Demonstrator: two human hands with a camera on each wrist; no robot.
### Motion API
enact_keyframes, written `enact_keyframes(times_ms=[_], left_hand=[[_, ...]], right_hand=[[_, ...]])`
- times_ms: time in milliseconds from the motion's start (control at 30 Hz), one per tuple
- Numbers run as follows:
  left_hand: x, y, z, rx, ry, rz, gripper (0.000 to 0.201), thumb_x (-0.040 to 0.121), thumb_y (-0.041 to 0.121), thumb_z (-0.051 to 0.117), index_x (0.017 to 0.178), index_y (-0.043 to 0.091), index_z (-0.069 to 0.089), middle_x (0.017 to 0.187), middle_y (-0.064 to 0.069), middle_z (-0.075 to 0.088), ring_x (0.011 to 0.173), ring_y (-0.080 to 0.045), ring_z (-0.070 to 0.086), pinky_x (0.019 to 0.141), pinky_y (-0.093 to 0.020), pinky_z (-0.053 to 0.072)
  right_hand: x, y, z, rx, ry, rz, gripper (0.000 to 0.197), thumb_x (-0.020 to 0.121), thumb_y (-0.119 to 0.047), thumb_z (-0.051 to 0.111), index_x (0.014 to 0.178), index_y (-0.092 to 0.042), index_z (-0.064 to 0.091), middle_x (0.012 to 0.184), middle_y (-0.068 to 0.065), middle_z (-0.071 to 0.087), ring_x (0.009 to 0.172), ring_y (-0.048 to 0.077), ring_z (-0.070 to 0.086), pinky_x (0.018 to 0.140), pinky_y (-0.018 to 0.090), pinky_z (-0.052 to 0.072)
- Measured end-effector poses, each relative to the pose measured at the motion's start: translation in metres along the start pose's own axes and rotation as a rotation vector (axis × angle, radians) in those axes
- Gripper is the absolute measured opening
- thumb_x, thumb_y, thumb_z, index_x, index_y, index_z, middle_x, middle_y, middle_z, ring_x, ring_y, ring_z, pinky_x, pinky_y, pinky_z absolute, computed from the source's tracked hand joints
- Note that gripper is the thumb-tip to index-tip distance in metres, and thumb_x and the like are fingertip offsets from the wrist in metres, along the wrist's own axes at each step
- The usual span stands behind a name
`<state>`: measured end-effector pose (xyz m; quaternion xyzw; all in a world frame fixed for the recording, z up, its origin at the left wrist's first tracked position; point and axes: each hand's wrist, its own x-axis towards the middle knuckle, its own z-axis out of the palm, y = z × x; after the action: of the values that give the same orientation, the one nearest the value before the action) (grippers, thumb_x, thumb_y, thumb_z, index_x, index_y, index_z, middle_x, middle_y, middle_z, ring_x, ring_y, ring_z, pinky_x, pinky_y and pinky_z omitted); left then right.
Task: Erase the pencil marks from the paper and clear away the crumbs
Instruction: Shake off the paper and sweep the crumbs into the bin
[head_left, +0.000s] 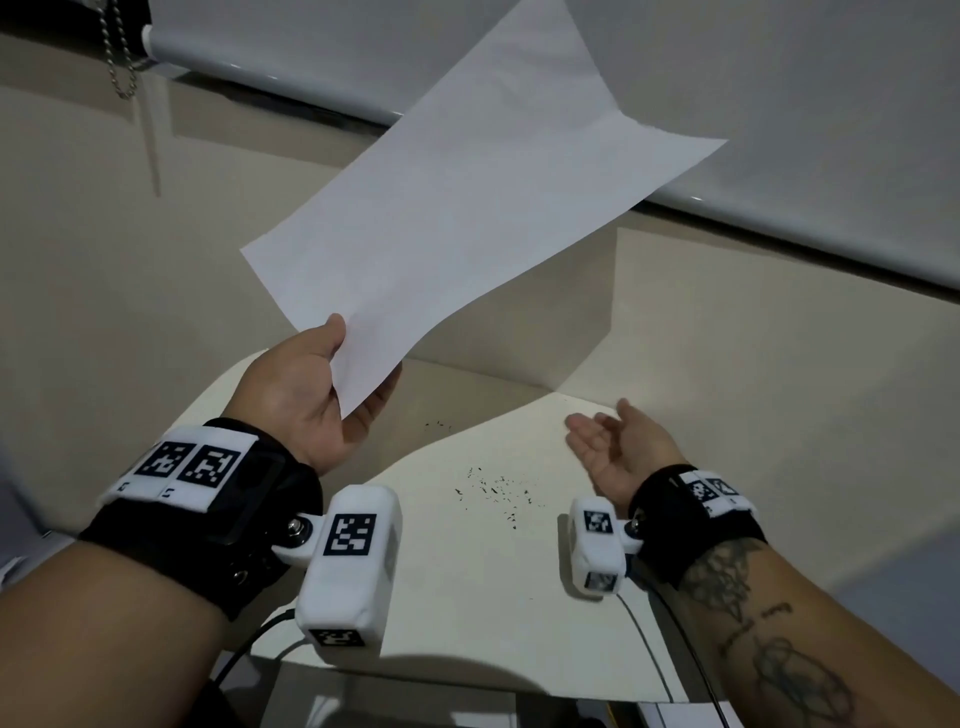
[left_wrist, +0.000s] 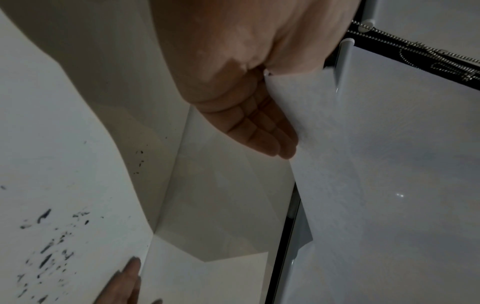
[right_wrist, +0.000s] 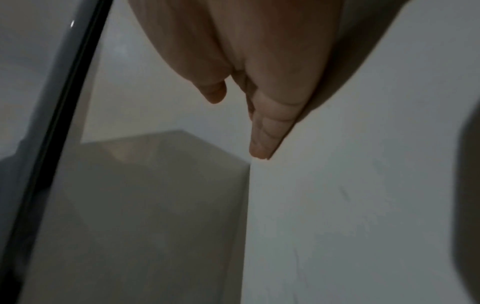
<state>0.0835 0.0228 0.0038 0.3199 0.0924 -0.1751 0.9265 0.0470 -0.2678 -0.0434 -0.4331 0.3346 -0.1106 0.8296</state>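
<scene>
Probably a home or small office corner: a white desk (head_left: 467, 597) sits against beige walls (head_left: 78, 286), with a grey roller blind (head_left: 779, 130) across the top of the frame (bead chain (head_left: 122, 57) at upper left).

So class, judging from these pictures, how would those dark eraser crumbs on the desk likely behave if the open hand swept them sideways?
The crumbs look tiny and loose, so probably light and easily scattered. Their sliver shapes may roll or smear on the smooth desk under the right hand.
</scene>
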Motion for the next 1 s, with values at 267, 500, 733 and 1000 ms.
enact_keyframes(times_ms=[267, 500, 733, 1000], left_hand=[[-0.002, 0.001, 0.001, -0.018, 0.032, 0.031, 0.027, 0.099, 0.026, 0.056, 0.121, 0.010, 0.062, 0.096, -0.005, 0.075, 0.070, -0.018, 0.073, 0.055, -0.027, 0.056], [0.004, 0.002, -0.001, 0.013, 0.027, -0.012, 0.031, 0.097, 0.030, 0.059, 0.122, 0.011, 0.063, 0.101, -0.005, 0.074, 0.073, -0.019, 0.073, 0.055, -0.026, 0.057], [0.005, 0.005, -0.004, -0.001, 0.031, 0.013, 0.030, 0.098, 0.028, 0.058, 0.122, 0.011, 0.062, 0.099, -0.005, 0.074, 0.071, -0.018, 0.073, 0.055, -0.026, 0.056], [0.003, 0.010, -0.008, -0.026, 0.049, 0.039, 0.026, 0.099, 0.025, 0.058, 0.119, 0.010, 0.062, 0.098, -0.006, 0.075, 0.073, -0.019, 0.073, 0.055, -0.028, 0.057]], right_hand=[[0.019, -0.013, 0.027, 0.027, -0.025, -0.053, 0.033, 0.103, -0.041, 0.041, 0.098, -0.011, 0.053, 0.087, 0.009, 0.056, 0.085, 0.013, 0.060, 0.091, 0.033, 0.052], [0.026, -0.004, 0.031, -0.143, -0.146, 0.080, 0.037, 0.106, -0.035, 0.037, 0.091, -0.006, 0.055, 0.086, 0.018, 0.062, 0.076, 0.028, 0.059, 0.045, 0.023, 0.053], [0.037, -0.016, 0.028, -0.040, -0.007, 0.024, 0.020, 0.104, -0.028, 0.042, 0.092, -0.013, 0.048, 0.071, 0.013, 0.058, 0.045, 0.013, 0.049, 0.034, 0.015, 0.038], [0.014, -0.001, 0.056, -0.174, -0.275, 0.069, 0.033, 0.104, -0.040, 0.041, 0.091, -0.014, 0.056, 0.079, 0.012, 0.070, 0.059, 0.019, 0.066, 0.053, 0.030, 0.056]])
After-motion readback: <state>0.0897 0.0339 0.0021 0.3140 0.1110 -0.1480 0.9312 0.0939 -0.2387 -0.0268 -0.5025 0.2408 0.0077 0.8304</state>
